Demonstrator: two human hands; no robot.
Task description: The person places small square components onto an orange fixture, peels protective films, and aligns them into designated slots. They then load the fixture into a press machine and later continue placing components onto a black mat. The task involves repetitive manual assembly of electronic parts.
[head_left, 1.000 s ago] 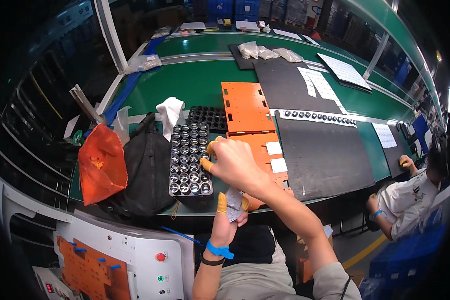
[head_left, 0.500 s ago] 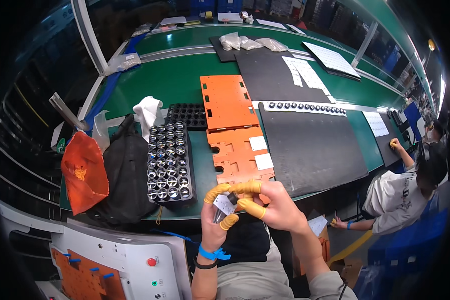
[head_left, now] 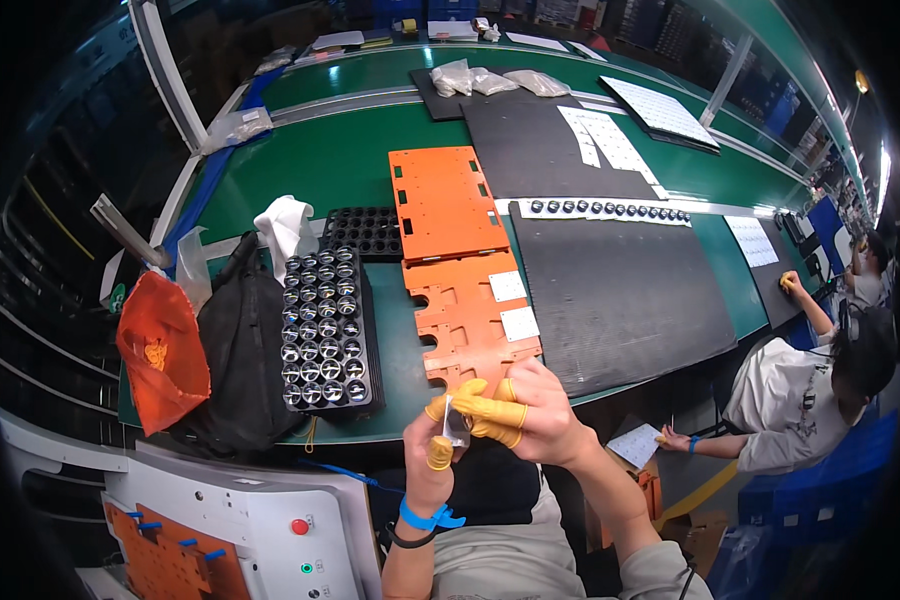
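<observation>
My left hand point(head_left: 428, 462) and my right hand point(head_left: 523, 415), both with yellow finger cots, are together just below the table's near edge. Between their fingertips they pinch a small pale sheet-like piece point(head_left: 455, 428). A blue band circles my left wrist. Straight ahead lies an orange cut-out plate point(head_left: 473, 322) carrying two white squares, with a second orange plate point(head_left: 445, 202) behind it. To the left stands a black tray point(head_left: 322, 330) filled with several small shiny round parts.
A black bag point(head_left: 240, 350) and an orange bag point(head_left: 162, 360) sit at the left. A large black mat point(head_left: 615, 290) with a row of round parts along its far edge lies to the right. A seated person point(head_left: 810, 390) works at the right. A white machine panel point(head_left: 260, 520) is below left.
My right hand drew back from the black tray to the table's near edge and met my left hand. Both now pinch the small piece, and the view has tilted downward.
</observation>
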